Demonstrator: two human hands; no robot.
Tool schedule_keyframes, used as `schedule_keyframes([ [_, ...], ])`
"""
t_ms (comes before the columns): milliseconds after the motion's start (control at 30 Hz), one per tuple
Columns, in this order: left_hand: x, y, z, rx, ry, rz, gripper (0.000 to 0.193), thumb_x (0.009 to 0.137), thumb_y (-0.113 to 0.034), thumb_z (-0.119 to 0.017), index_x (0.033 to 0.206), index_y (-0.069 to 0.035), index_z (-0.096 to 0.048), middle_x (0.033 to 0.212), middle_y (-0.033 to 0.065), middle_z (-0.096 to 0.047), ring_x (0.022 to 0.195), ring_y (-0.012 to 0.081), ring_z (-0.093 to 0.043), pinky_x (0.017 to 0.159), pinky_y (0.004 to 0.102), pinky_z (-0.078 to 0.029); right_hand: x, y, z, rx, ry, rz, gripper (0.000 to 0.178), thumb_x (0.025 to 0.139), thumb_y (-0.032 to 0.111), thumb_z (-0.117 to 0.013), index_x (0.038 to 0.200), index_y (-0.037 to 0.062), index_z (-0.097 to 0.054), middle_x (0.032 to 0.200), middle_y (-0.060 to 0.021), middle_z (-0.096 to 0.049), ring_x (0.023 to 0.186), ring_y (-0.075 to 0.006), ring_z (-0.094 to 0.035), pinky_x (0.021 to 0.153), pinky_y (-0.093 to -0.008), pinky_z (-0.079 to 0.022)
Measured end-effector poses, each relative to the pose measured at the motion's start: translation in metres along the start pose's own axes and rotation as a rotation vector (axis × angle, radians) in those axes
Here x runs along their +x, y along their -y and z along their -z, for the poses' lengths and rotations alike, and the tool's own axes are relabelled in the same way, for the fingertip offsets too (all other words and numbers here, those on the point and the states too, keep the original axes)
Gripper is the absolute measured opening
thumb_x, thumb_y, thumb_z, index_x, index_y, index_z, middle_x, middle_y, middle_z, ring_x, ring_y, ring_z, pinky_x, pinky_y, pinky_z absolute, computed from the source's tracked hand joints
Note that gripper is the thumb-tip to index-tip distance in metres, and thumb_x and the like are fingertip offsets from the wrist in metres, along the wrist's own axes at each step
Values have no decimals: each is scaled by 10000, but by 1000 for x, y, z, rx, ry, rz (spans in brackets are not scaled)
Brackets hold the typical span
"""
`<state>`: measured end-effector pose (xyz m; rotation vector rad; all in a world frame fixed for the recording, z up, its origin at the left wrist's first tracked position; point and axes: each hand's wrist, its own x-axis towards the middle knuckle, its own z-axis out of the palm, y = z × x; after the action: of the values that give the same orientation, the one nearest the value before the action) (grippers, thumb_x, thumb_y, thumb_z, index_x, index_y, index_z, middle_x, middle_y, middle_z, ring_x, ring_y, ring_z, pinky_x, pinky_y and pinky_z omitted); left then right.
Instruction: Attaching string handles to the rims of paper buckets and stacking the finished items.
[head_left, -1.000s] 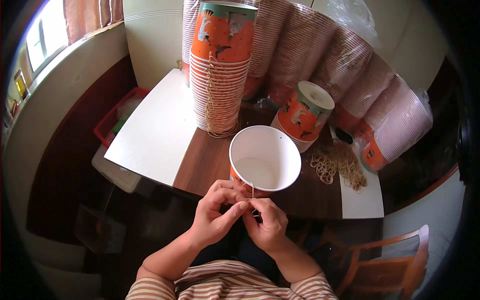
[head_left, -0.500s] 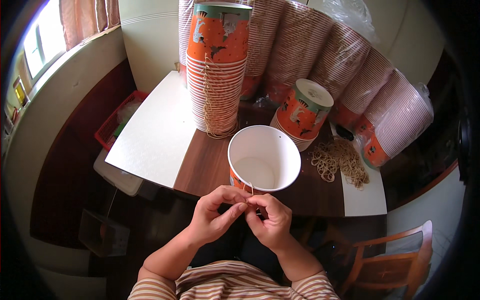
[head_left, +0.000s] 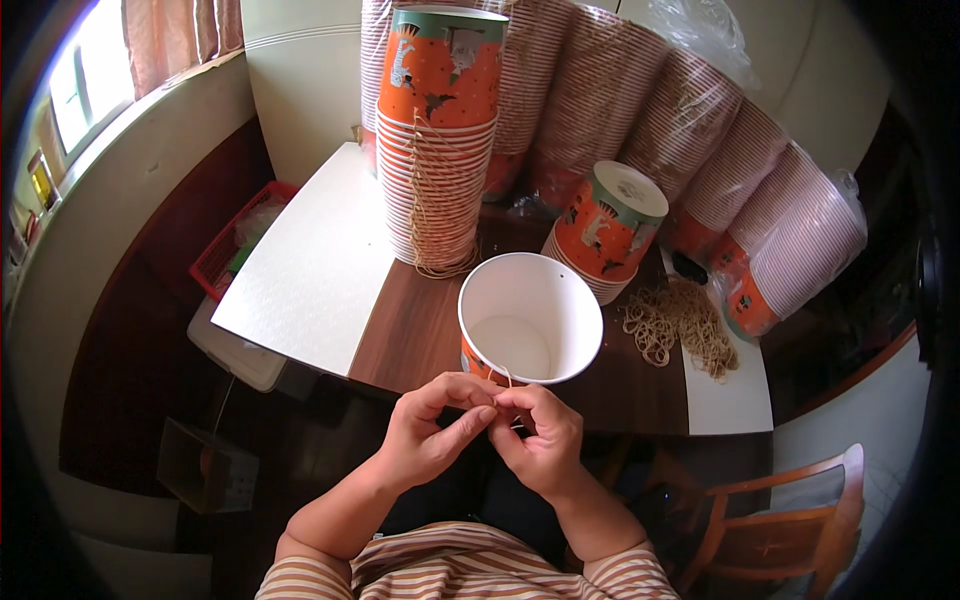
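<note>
A white-lined paper bucket [head_left: 525, 290] stands upright on the table edge in front of me, its orange printed outside showing at the lower left. A thin pale string [head_left: 509, 376] rises at the bucket's near rim and runs down into my fingers. My left hand [head_left: 440, 425] pinches it between thumb and forefinger. Fingertip to fingertip with it, my right hand [head_left: 540, 430] pinches the string too. The string's ends are mostly hidden by my fingers. To the right of the bucket lies a tangled pile of tan string loops [head_left: 685, 320].
A tall stack of upturned orange buckets [head_left: 440, 85], string loops draped down it, stands behind left. A shorter upturned stack [head_left: 608, 225] sits behind right. Plastic-wrapped bucket stacks [head_left: 600, 95] line the back. A wooden chair [head_left: 780, 535] is at lower right, a red basket [head_left: 215, 268] at left.
My hands stay pinched together at the bucket's near rim with almost no movement. The string loop above my fingers shifts slightly to the right. The whole view shifts a little.
</note>
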<state>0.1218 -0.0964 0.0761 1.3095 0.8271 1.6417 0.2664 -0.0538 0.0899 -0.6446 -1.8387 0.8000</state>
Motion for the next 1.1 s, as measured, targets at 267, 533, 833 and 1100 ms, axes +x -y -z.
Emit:
schedule_keyframes([
  [267,-2,2,1,-10,-10,-16,83,878,-17,-599,945,27,-575,983,95,-626,890,136,-602,813,272,-489,0,-2,2,-28,38,-7,103,801,-23,-649,890,-5,-599,797,-34,-625,716,-60,-592,618,-200,-490],
  [533,-1,1,3,-75,-26,72,89,883,-28,-599,950,28,-584,974,80,-635,902,125,-595,835,270,-476,-2,-4,-1,80,50,-100,157,792,-49,-651,933,-4,-599,899,-72,-644,772,-100,-633,687,-234,-529],
  [833,-2,-4,5,-12,40,64,122,878,-55,-615,966,25,-588,983,80,-633,912,119,-589,833,267,-475,2,-6,2,-155,27,147,171,787,-24,-680,939,8,-610,853,-61,-644,711,-93,-618,614,-230,-513],
  [1100,6,-15,2,394,-7,-47,209,804,-11,-661,1007,-16,-610,872,77,-641,801,177,-613,715,294,-486,7,-2,7,258,48,-235,63,838,47,-669,886,14,-646,733,18,-605,648,-26,-516,591,-172,-424],
])
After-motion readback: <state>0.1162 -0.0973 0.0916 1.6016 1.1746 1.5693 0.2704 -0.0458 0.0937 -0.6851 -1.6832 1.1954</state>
